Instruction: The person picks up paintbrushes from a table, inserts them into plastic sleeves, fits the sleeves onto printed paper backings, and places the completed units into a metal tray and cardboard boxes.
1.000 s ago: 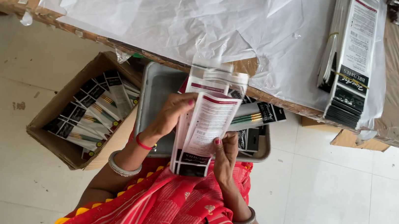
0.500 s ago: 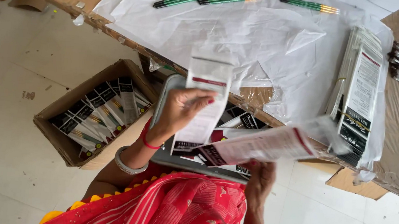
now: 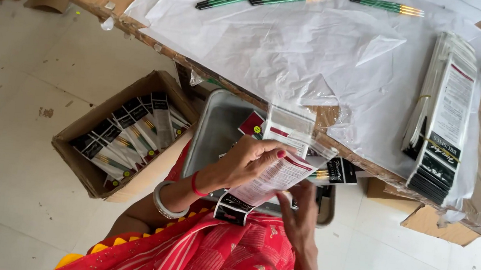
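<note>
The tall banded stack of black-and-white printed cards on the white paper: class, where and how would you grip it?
Grip the banded stack of printed cards around its middle, from above, fingers on both long sides. It lies flat, long and narrow on the white paper sheet, and the band holds it together.

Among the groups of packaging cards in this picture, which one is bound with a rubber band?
The tall stack of cards on the white paper at the table's right side. A band crosses it, while the packs in the cardboard box lie loose.
</note>
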